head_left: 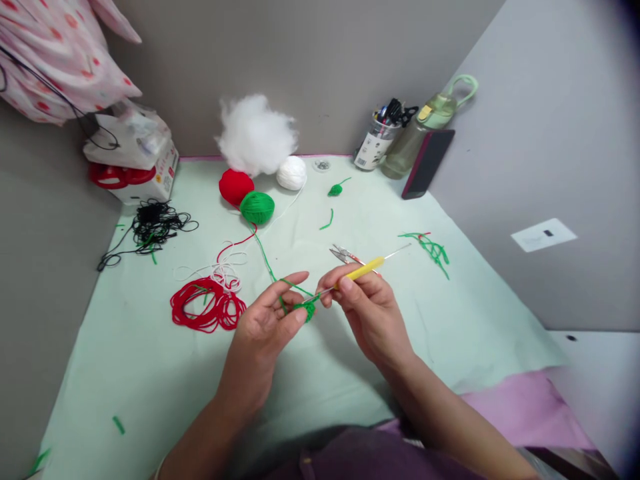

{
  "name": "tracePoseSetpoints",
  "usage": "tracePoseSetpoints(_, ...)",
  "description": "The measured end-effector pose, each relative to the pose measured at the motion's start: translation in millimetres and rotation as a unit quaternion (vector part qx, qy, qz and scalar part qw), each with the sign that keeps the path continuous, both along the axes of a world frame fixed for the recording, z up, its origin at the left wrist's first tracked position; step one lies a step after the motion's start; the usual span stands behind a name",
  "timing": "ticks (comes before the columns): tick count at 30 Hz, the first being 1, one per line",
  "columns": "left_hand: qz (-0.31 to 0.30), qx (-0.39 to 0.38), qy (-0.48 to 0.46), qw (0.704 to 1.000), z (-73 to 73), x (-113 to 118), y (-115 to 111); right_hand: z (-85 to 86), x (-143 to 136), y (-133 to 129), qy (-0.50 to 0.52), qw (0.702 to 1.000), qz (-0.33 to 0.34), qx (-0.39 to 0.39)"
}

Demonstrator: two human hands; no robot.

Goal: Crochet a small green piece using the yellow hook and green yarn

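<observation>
My left hand (267, 320) pinches a small green crochet piece (310, 311) between thumb and fingers. Green yarn runs over its raised index finger and back to a green yarn ball (257, 208). In my right hand (370, 307) is a crochet hook with a yellow handle (367, 268); its metal tip reaches the green piece, and a thin metal end sticks out the other way. Just behind my right hand lie small scissors (341, 254), partly hidden by the fingers and hook.
Red yarn loops (207, 305), black yarn (155, 223), a red ball (236, 187), a white ball (291, 173) and white stuffing (257, 133) lie left and behind. Green scraps (433, 250) are at right. A pen holder (374, 145), bottle (407, 147) and phone (429, 165) stand against the wall.
</observation>
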State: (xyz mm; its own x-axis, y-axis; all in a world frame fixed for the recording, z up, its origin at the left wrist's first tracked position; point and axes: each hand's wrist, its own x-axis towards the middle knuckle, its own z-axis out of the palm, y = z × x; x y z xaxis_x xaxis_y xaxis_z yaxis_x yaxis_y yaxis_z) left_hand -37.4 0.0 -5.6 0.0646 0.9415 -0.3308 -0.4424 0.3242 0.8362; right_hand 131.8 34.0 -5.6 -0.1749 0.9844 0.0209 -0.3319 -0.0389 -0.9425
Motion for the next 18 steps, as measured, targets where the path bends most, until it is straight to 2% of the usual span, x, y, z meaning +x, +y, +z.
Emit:
tracePoseSetpoints(6,0.010,0.012,0.046,0.999,1.1,0,-1,0.3,3,-2,-0.053,0.996,0.002,0.074)
tracePoseSetpoints(10,0.022,0.024,0.075,0.997,-0.8,0,-2,8.5,5,-6,-0.150,0.975,-0.019,0.164)
tracePoseSetpoints(14,0.059,0.033,0.132,0.989,-1.6,2,-6,13.4,6,-9,-0.259,0.918,-0.024,0.299)
tracePoseSetpoints(18,0.100,0.038,0.167,0.980,0.3,8,-9,7.7,5,-11,-0.325,0.848,-0.032,0.417)
